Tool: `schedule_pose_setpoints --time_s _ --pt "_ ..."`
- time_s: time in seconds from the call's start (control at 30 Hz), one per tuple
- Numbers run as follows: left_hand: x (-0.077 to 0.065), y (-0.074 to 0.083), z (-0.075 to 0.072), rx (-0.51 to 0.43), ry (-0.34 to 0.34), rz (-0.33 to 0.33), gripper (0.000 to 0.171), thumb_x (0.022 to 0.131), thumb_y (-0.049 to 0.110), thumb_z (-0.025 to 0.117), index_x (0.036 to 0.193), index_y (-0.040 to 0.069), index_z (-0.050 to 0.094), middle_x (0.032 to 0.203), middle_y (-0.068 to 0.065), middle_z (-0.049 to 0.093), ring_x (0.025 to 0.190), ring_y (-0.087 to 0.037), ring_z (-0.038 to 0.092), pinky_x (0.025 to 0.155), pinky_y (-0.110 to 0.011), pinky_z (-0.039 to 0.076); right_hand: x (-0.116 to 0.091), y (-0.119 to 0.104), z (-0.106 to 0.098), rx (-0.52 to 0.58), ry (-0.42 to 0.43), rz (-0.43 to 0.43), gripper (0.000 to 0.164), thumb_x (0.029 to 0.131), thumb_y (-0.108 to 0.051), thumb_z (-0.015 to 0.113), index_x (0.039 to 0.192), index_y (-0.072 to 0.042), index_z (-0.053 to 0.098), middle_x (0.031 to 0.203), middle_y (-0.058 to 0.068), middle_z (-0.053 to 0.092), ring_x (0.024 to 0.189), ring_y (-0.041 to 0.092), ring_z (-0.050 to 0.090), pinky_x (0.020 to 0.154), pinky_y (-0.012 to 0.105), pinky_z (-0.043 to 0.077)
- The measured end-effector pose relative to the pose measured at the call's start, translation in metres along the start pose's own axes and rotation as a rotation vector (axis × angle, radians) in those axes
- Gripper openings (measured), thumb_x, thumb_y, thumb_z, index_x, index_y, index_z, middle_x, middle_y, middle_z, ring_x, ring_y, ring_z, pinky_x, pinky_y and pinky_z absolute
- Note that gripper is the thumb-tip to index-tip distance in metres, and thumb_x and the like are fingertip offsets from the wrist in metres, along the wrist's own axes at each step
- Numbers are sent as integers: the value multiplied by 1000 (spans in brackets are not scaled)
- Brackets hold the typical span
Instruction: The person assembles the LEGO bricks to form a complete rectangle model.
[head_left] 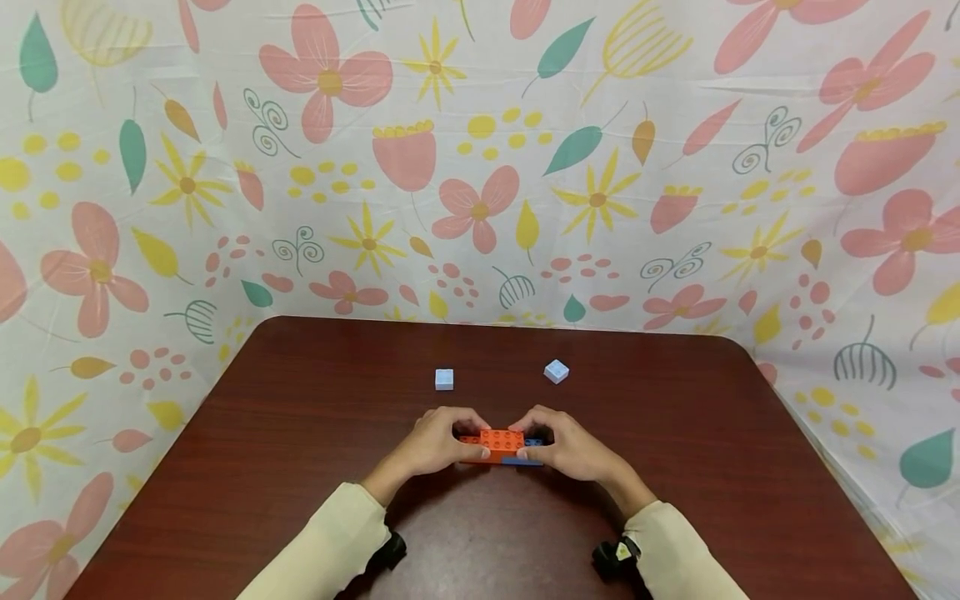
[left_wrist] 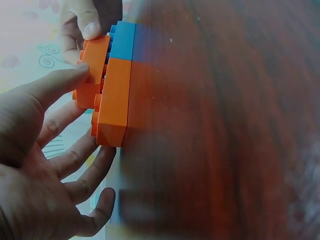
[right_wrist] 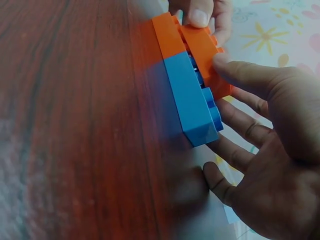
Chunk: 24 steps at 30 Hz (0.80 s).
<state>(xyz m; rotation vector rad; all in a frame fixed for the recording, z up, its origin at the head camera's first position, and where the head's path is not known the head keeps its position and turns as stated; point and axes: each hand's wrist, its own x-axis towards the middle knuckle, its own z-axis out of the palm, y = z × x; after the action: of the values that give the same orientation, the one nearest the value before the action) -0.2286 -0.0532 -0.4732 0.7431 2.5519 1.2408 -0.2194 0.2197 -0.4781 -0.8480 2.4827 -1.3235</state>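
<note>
An orange toy building brick (head_left: 502, 436) lies across the seam of two bricks set end to end on the table. Below it on the left is another orange brick (left_wrist: 116, 92); on the right is a blue brick (right_wrist: 189, 97). Studs show in a narrow gap between the upper brick and the lower ones in both wrist views. My left hand (head_left: 437, 440) pinches the upper brick's left end between thumb and fingers. At the other end, my right hand (head_left: 567, 446) pinches the same brick. The outer fingers of both hands spread behind the bricks.
Two small pale blue bricks lie farther back on the dark wooden table (head_left: 315, 392): a left one (head_left: 444, 380) and a right one (head_left: 556, 372), turned at an angle. A flower-patterned cloth (head_left: 480, 275) hangs behind the table's far edge.
</note>
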Motion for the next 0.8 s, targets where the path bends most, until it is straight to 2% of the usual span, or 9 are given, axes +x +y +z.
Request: schedule_pose_setpoints --time_s 0.2,0.33,0.53,0.8 --pt "2 2 1 9 5 -6 22 87 32 84 107 30 77 101 12 75 86 -7 66 88 -42 45 -1 0 -1 -8 10 10 28 93 -20 77 120 -20 69 115 -1 69 103 18 65 92 36 55" --pt "3 1 2 5 7 -3 21 87 32 84 107 30 77 101 12 75 87 -7 66 88 -42 46 -2 1 -1 -13 15 10 28 94 -19 77 120 -20 69 115 -1 69 104 18 65 92 35 55" --pt "3 -1 1 -11 -5 -7 21 87 32 84 106 29 77 100 11 74 88 -9 66 78 -32 53 -2 2 1 -29 15 16 28 93 -19 77 120 -23 69 115 -4 69 104 14 65 92 31 55" --pt "3 1 -1 -22 -24 -9 21 87 27 84 106 24 78 99 6 75 81 -12 65 67 -28 55 0 0 4 -44 23 11 28 93 -21 78 119 -24 69 115 -5 69 105 14 65 92 31 55"
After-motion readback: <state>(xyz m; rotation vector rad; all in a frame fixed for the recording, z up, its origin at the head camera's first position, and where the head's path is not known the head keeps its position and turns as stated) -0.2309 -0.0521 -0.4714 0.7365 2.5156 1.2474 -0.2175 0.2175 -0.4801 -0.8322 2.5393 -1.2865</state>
